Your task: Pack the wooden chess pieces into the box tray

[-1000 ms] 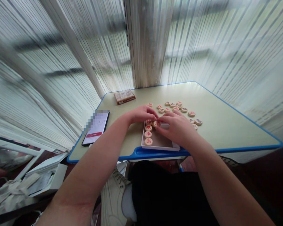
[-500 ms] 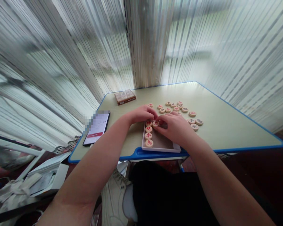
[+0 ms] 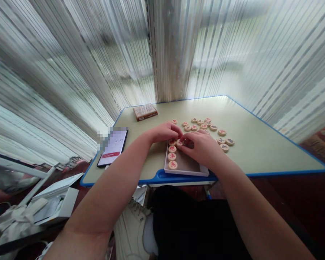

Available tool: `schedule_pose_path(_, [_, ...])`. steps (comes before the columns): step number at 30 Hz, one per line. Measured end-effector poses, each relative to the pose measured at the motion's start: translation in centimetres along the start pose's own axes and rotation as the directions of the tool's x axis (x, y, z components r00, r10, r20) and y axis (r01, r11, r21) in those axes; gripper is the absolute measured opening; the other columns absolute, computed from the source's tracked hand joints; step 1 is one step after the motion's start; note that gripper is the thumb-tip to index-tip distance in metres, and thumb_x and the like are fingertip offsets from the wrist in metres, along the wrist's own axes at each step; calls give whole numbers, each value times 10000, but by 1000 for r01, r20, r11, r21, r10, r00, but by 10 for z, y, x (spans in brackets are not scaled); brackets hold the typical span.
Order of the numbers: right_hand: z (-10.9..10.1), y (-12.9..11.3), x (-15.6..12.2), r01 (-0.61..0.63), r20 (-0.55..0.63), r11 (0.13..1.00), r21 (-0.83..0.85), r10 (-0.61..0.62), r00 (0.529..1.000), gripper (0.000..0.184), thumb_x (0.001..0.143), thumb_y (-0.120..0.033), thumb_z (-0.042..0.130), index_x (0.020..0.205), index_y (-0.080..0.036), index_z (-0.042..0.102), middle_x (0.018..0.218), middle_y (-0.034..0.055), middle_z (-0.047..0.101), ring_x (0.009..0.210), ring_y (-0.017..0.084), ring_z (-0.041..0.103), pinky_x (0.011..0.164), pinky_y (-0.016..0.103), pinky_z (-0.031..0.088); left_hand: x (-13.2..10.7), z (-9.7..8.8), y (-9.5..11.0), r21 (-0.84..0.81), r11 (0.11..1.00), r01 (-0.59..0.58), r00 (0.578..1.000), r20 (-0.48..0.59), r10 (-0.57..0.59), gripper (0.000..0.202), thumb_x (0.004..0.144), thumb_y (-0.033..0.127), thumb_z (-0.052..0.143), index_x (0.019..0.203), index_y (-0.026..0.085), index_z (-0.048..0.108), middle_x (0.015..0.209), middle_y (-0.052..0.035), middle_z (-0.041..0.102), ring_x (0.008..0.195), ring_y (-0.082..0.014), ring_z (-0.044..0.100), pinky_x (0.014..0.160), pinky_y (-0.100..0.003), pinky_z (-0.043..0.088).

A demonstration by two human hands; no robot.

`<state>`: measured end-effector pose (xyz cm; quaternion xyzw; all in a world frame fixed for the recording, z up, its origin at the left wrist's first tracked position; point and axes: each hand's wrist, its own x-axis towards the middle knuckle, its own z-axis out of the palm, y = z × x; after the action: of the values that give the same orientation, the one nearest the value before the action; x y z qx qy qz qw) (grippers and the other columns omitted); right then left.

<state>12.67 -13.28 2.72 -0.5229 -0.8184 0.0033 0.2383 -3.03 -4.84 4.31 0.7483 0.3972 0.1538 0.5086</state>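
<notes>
A shallow open box point(image 3: 188, 165) sits at the table's near edge. Down its left side runs a column of round wooden Chinese chess pieces with red characters, among them a horse piece point(image 3: 173, 165) nearest me. My right hand point(image 3: 200, 143) reaches into the box, thumb and fingertips closed on another red-lettered Chinese chess piece point(image 3: 180, 142) at the top of a second column. At the box's far left end, my left hand point(image 3: 166, 132) curls its fingers down beside that piece. Its fingertips are partly hidden, and what they hold, if anything, does not show.
Loose chess pieces point(image 3: 194, 128) lie scattered beyond and right of the box. A small brown printed box point(image 3: 145, 112) is at the back left, and a phone point(image 3: 113, 147) lies at the left edge. The table point(image 3: 276, 151) has a blue rim, with curtains point(image 3: 170, 54) behind.
The whole scene has shifted slightly to the right in view. Both hands keep nearly the same pose over the box, and the pieces stay where they were.
</notes>
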Motion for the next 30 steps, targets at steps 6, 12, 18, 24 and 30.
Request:
schedule_pose_path(6, [0, 2, -1, 1, 2, 999, 47, -2, 1000, 224, 796, -381, 560, 892, -209, 664, 817, 46, 672, 805, 208, 544, 750, 337, 394, 1, -1, -3, -13, 1000, 11, 1000, 4, -11, 213, 539, 75, 516, 667, 106, 684, 582, 9, 604, 554, -81, 493, 554, -199, 394])
schedule_pose_path(12, [0, 2, -2, -7, -8, 999, 51, 7, 1000, 203, 772, -336, 573, 903, -206, 659, 830, 53, 674, 813, 218, 541, 766, 351, 391, 1, -1, -2, -28, 1000, 3, 1000, 5, -3, 201, 539, 75, 517, 650, 111, 681, 573, 16, 601, 550, -78, 494, 543, -194, 389])
schedule_pose_path(18, [-2, 4, -1, -25, -23, 996, 89, 27, 999, 234, 723, -229, 575, 944, -198, 643, 844, 44, 673, 840, 207, 541, 792, 334, 399, 2, -3, -8, -39, 999, -28, 999, 29, 29, 197, 555, 116, 538, 672, 116, 697, 557, 18, 601, 523, -72, 472, 506, -187, 361])
schedule_pose_path(24, [-10, 10, -5, -40, -65, 990, 138, 50, 997, 197, 746, -194, 538, 904, -196, 655, 863, 36, 681, 874, 199, 560, 833, 341, 408, 2, -6, -11, -142, 990, 3, 999, 33, 1, 237, 523, 105, 552, 693, 137, 713, 684, -12, 676, 644, -107, 555, 627, -212, 436])
schedule_pose_path(30, [-31, 18, 25, -48, 100, 996, 80, 40, 994, 231, 765, -217, 538, 945, -214, 682, 924, 29, 704, 859, 170, 616, 789, 293, 449, 6, -9, -12, -273, 961, -51, 995, -102, 24, 226, 508, 113, 509, 640, 135, 692, 636, -26, 656, 672, -129, 561, 660, -234, 436])
